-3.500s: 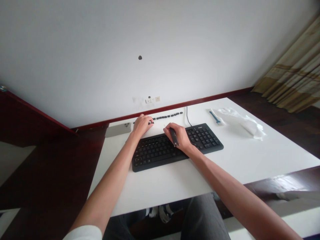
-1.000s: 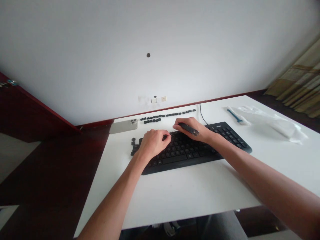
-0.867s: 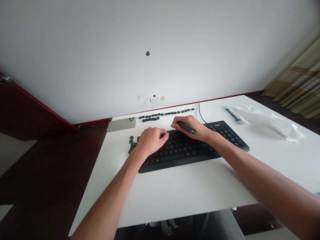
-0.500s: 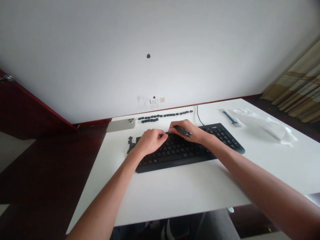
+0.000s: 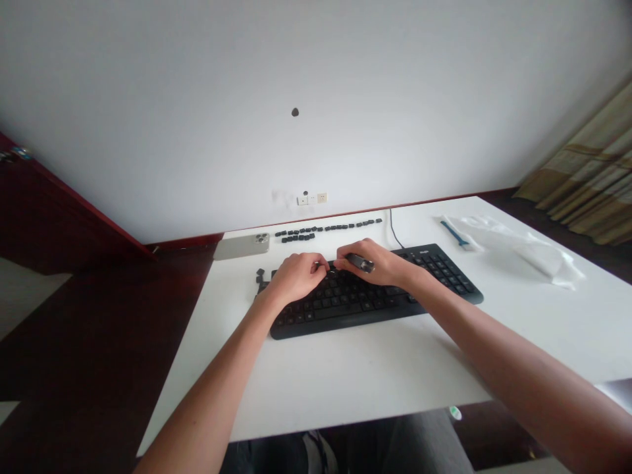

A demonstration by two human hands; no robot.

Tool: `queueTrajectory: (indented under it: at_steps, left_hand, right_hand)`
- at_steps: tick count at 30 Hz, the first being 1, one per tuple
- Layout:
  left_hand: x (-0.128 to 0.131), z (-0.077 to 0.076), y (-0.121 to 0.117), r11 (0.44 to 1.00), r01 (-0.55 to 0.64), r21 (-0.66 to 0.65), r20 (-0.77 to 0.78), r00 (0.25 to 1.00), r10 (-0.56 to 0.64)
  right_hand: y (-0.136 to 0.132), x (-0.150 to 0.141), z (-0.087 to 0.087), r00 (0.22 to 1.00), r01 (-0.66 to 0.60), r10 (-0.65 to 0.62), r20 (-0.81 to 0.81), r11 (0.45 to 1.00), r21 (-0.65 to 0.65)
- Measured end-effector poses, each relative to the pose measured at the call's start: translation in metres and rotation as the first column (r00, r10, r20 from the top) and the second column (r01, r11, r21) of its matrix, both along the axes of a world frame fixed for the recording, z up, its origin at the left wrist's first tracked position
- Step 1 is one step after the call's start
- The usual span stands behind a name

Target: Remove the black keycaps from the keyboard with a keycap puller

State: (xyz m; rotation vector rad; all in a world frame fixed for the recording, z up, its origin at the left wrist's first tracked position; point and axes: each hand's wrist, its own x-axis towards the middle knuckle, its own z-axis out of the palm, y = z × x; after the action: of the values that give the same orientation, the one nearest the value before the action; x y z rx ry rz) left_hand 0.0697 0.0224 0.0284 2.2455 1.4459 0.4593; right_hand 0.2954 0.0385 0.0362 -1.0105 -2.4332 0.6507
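A black keyboard [image 5: 340,308] lies on the white table under both hands. My left hand [image 5: 300,273] is closed in a pinch over the keyboard's upper left keys; whatever its fingertips may hold is hidden. Close beside it, my right hand [image 5: 378,261] is closed around a dark-handled tool [image 5: 364,264] with a shiny end pointing back toward me. The tool's working tip is too small to make out at the key rows. Behind the keyboard, loose black keycaps [image 5: 338,228] lie in a long row, with a shorter row [image 5: 299,238] in front.
More loose keycaps [image 5: 260,272] lie left of the keyboard. A phone [image 5: 241,245] rests at the back left of the table [image 5: 365,375]. A blue brush [image 5: 454,233] and a crumpled clear plastic bag [image 5: 543,257] are at the right. The keyboard cable [image 5: 394,227] runs toward the wall.
The tool in my right hand has tilted a little, its shiny end shifting slightly left. Both hands stay over the same keys, and the whole view has moved slightly.
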Motion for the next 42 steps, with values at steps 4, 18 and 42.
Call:
queueTrajectory:
  at_steps: [4,18,42]
  left_hand:
    - [0.000,-0.003,0.001,1.000,0.014,0.004,-0.011,1.000,-0.014]
    - [0.005,0.002,-0.005,0.999,0.038,-0.031,0.032,0.999,-0.037]
    - [-0.004,0.003,0.001,0.997,-0.041,0.061,0.125,0.992,0.033]
  right_hand:
    - [-0.003,-0.011,0.001,0.975,0.219,-0.217,0.040,0.975,-0.050]
    - [0.002,-0.007,-0.005,0.948,0.309,-0.304,0.094,0.950,-0.050]
    - [-0.016,-0.005,0.015,0.974,-0.147,0.134,0.185,0.987,0.057]
